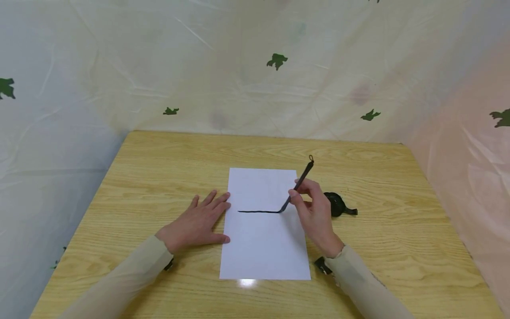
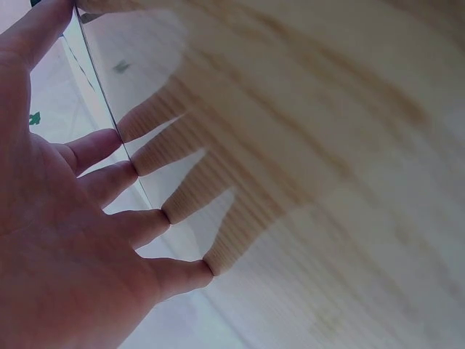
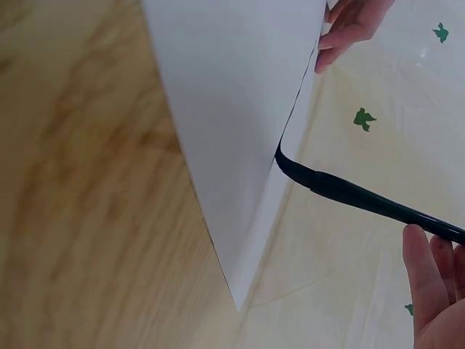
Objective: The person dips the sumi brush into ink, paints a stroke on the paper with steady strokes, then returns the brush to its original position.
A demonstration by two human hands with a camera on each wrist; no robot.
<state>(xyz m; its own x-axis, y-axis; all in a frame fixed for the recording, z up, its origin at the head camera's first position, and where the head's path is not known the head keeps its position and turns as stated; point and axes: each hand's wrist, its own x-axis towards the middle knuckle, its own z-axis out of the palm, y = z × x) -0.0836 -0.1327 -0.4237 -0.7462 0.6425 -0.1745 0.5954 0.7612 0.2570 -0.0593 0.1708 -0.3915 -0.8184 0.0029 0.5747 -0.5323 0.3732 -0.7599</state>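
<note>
A sheet of white paper [image 1: 263,248] lies upright on the wooden table, with a black horizontal line [image 1: 259,211] across its middle. My right hand [image 1: 314,215] pinches a dark writing brush [image 1: 301,179] between thumb and fingers, the handle leaning to the upper right. In the right wrist view the bent black bristles [image 3: 290,166] touch the paper at the line's right end. My left hand [image 1: 201,221] lies with spread, straight fingers at the sheet's left edge, its thumb and fingertips on the margin. The left wrist view shows those fingers [image 2: 182,275] against the glossy tabletop.
A small black dish with a short handle [image 1: 336,204] sits on the table [image 1: 382,177], just right of my right hand. Pale cloth [image 1: 223,79] with green bird-like shapes hangs behind the table and along both sides.
</note>
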